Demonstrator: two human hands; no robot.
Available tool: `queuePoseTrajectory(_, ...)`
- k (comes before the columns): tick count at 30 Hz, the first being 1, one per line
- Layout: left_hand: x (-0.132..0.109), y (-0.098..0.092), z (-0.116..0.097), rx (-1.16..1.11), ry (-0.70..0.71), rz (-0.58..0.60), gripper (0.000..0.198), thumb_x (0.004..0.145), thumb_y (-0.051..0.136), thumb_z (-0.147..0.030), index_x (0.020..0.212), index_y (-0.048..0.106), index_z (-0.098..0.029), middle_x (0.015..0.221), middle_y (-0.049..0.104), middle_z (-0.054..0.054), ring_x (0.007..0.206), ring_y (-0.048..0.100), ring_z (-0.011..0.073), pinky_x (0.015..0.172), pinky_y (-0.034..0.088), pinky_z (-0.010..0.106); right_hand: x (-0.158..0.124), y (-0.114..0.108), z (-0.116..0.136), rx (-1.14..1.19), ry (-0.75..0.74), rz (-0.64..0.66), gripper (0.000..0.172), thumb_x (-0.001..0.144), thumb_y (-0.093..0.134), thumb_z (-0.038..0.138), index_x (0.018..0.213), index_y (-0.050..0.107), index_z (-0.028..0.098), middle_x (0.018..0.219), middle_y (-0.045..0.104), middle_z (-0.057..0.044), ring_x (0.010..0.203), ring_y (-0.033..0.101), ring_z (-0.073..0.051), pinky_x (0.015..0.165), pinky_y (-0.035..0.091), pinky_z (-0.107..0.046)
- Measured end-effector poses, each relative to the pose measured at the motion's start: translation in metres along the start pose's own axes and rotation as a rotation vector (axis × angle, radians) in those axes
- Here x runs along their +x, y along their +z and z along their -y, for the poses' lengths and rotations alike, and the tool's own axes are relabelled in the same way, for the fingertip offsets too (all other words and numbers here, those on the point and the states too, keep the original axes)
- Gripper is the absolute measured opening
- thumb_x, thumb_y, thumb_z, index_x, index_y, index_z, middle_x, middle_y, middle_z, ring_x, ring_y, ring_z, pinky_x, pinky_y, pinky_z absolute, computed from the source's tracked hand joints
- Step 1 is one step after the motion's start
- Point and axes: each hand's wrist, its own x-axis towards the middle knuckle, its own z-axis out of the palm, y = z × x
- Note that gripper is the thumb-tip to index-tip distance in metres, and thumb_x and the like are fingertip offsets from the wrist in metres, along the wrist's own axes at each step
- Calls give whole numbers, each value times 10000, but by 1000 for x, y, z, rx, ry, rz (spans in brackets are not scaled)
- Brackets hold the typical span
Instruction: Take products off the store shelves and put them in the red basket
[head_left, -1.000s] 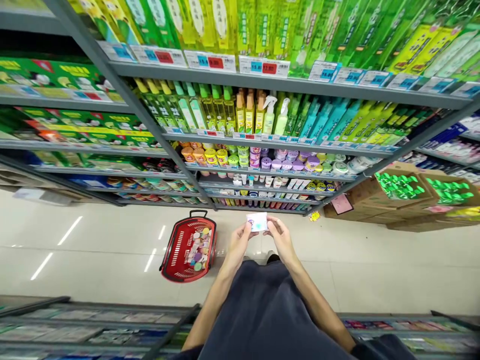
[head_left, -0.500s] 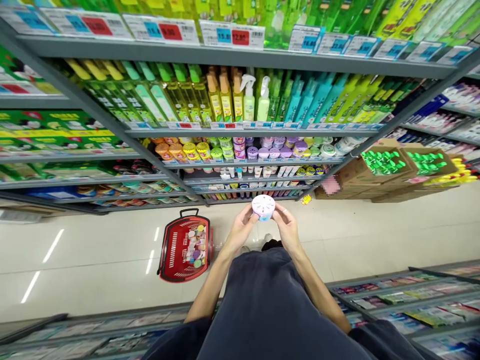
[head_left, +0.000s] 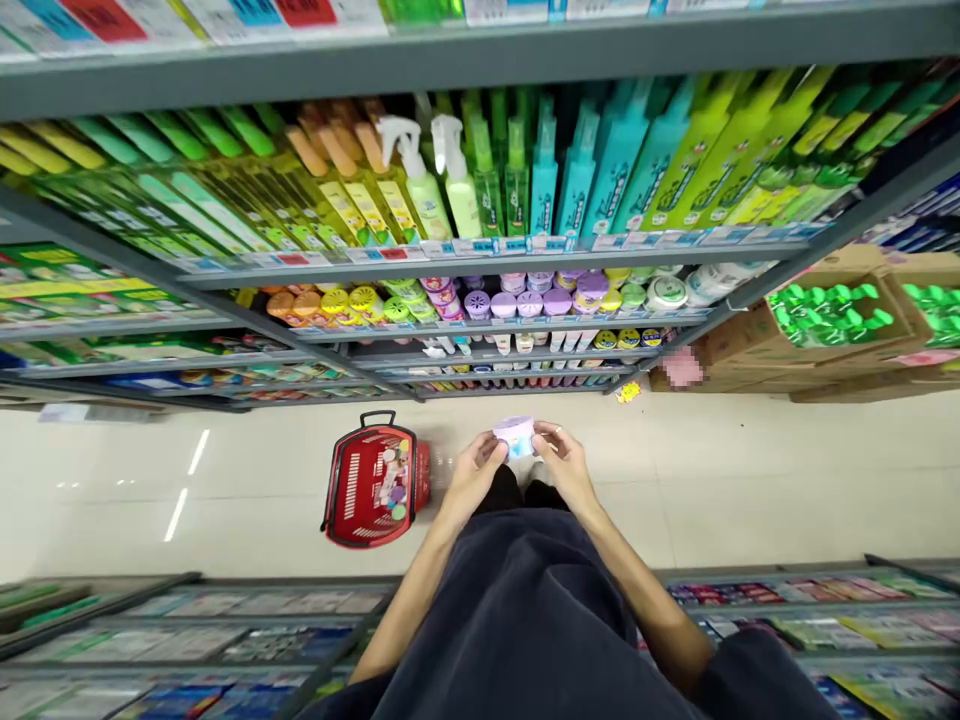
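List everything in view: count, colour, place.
Lidded tub: one, lilac, between both hands.
Shopping basket: one, red with black handle, floor at left.
Small tubs: several, mixed colours, inside the basket.
Shelving: several bays, grey, ahead.
Trigger sprays: two, pale green with white heads, shelf ahead.
Slim bottles: many, yellow, green, teal, same shelf.
Shelf tubs: many, orange, yellow, green, purple, next shelf down.
Price labels: many, white, blue, red, shelf edges.
Cardboard boxes: several, brown, floor at right.
Caps: many, green, inside boxes.
Left hand: one, ungloved, tub's left side.
Right hand: one, ungloved, tub's right side.
Shirt: one, navy, on wearer.
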Motion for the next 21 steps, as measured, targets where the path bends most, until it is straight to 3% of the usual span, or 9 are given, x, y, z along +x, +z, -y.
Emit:
queuePoseTrajectory(6,26,15,0,19,-28,-36,670,785,845,-634,1235,739,-149,1349,747,173,1289,682,334,1171,495,503,27,-21,10,-37,31,27,428,838,839,537,1117,770,220,1134,775,-77,986,704,-211,891,597,-363)
queuePoseTrajectory(11,72,14,-9,34,78,-13,617,783,863,-588,1216,770,-159,1332,757,155,1286,682,347,1190,476,512,64,-18,18,-82,-67,51,483,856,822,546,1227,766,241,1254,756,-84,1072,701,-216,952,604,-378)
queuePoseTrajectory(15,126,16,-6,13,215,-31,676,718,917,-558,1222,719,-153,1331,749,184,1278,690,333,1209,462,534,110,-18,8,-109,-150,35,602,806,855,565,1284,729,222,1310,726,-102,1143,705,-236,1001,608,-410)
queuePoseTrajectory(18,178,19,-8,55,321,21,710,707,927,-553,1226,673,-141,1345,732,210,1291,685,334,1215,451,559,160,-17,5,-148,-241,21,677,766,876,593,1276,707,182,1301,730,-142,1155,721,-269,1038,602,-464)
queuePoseTrajectory(21,235,24,-17,153,484,36,750,751,910,-537,1319,623,-140,1390,704,206,1332,654,329,1200,461,555,215,-15,11,-280,-413,-2,678,818,830,618,1295,682,159,1290,738,-168,1183,714,-285,1084,574,-503)
